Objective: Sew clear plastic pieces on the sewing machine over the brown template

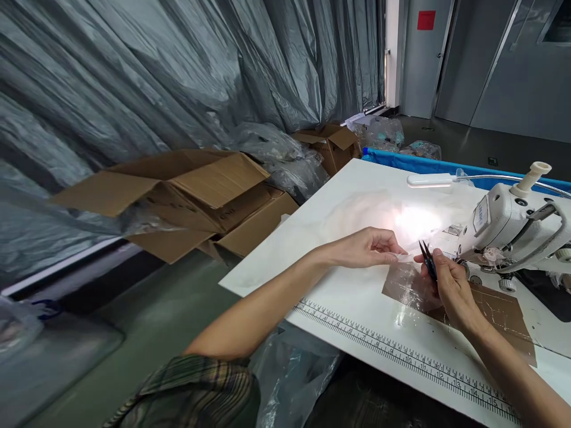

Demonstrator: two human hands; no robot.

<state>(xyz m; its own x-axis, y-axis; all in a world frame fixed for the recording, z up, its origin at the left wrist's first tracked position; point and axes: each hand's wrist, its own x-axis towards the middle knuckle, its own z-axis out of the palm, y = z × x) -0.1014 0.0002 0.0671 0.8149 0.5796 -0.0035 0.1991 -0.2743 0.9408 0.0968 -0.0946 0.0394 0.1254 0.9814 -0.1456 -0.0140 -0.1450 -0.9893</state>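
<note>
My left hand (375, 246) pinches the edge of a thin, whitish, sheer fabric (357, 217) that spreads over the table under a bright glare. In my right hand (448, 282) are small black thread snips (427, 260), their blades apart and pointing up and away from me. The snips are just right of the pinched fabric edge; whether they touch it I cannot tell. Close beyond my right hand stands a white sewing machine (504, 220). Beneath the hand lies a brown sheet (495, 309) with clear tape on it.
A ruler strip (401, 353) runs along the front of the white table (267, 270). The sewing lamp (430, 180) hangs over the fabric. Open cardboard boxes (209, 184) and plastic bags (285, 154) stand left of the table, before a silver curtain (178, 71). A blue cloth edge (401, 159) lines the back.
</note>
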